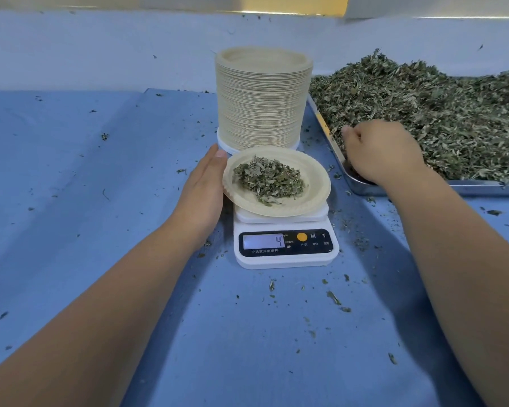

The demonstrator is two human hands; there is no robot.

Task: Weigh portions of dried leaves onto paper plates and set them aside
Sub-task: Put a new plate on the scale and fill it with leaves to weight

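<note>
A paper plate (pixel 312 183) with a small heap of dried leaves (pixel 269 179) sits on a white kitchen scale (pixel 285 254) whose display reads 4. My left hand (pixel 202 189) lies flat with straight fingers against the plate's left rim. My right hand (pixel 382 154) reaches into the near-left corner of a metal tray (pixel 482 188) piled with dried leaves (pixel 441 107); its fingers are curled down into the leaves, and what they hold is hidden.
A tall stack of paper plates (pixel 262 98) stands just behind the scale, beside the tray. A blue cloth (pixel 86 186) covers the table, with leaf crumbs scattered over it. A pale wall rises behind.
</note>
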